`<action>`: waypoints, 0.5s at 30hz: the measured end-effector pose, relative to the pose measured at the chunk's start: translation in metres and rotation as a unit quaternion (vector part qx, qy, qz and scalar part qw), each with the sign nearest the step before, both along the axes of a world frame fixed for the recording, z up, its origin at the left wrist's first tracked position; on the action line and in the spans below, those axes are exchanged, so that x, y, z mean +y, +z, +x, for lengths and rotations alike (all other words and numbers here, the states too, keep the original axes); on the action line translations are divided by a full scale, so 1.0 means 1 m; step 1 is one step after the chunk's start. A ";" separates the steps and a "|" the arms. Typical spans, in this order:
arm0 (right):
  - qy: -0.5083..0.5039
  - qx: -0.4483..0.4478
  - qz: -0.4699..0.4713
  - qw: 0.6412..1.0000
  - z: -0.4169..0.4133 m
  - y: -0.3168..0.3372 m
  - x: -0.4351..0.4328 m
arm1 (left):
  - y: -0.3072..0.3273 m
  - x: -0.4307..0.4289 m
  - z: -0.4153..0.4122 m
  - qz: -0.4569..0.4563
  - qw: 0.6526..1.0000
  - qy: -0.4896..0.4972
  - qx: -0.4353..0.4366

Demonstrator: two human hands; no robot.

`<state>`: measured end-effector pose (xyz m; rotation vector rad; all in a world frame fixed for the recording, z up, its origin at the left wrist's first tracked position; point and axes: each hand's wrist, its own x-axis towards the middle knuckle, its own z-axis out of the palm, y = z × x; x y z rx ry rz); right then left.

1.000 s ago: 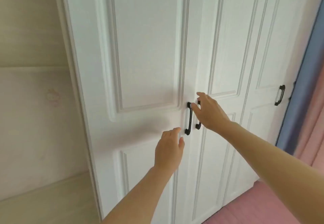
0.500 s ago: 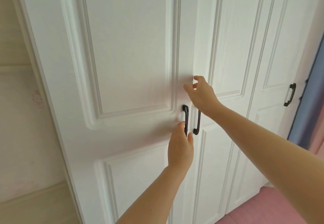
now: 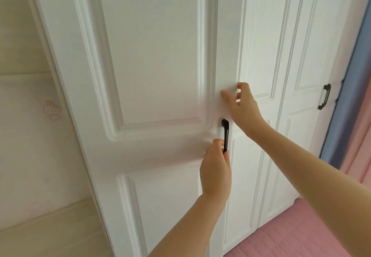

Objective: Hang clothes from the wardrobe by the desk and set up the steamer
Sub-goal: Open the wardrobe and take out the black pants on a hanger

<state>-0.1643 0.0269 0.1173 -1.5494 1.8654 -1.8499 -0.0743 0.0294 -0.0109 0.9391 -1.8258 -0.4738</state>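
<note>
The white panelled wardrobe fills the view, with a left door and a right door meeting near the middle. My left hand grips the lower end of the black handle on the left door. My right hand is just above that handle at the seam between the doors, with its fingers spread loosely. It hides the right door's handle. No clothes or steamer are in sight.
A third door panel further right carries another black handle. A blue curtain hangs at the right edge over a pink surface. A pale padded wall adjoins the wardrobe on the left.
My left hand rose to the left door's handle and closed round its lower end. My right hand left the handles and moved up to the seam above them.
</note>
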 end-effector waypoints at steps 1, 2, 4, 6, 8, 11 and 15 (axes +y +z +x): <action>-0.007 0.000 -0.003 1.000 0.001 -0.001 0.009 | -0.001 0.007 0.003 -0.008 1.000 -0.005 0.003; -0.013 0.002 -0.007 1.000 0.003 -0.001 0.018 | -0.003 0.014 0.007 -0.015 1.000 -0.013 0.008; -0.024 0.006 -0.014 1.000 0.007 -0.003 0.038 | -0.006 0.029 0.015 -0.020 0.999 -0.027 0.012; -0.035 0.010 -0.019 0.999 0.015 -0.004 0.058 | -0.006 0.045 0.025 -0.021 0.999 -0.037 0.012; -0.046 0.018 -0.017 0.999 0.024 -0.003 0.079 | -0.006 0.062 0.036 -0.019 0.999 -0.049 0.014; -0.057 0.032 -0.015 0.998 0.042 -0.002 0.109 | -0.008 0.088 0.055 -0.027 0.997 -0.066 0.023; -0.071 0.046 -0.028 0.996 0.073 -0.003 0.149 | -0.011 0.124 0.087 -0.042 0.996 -0.071 0.043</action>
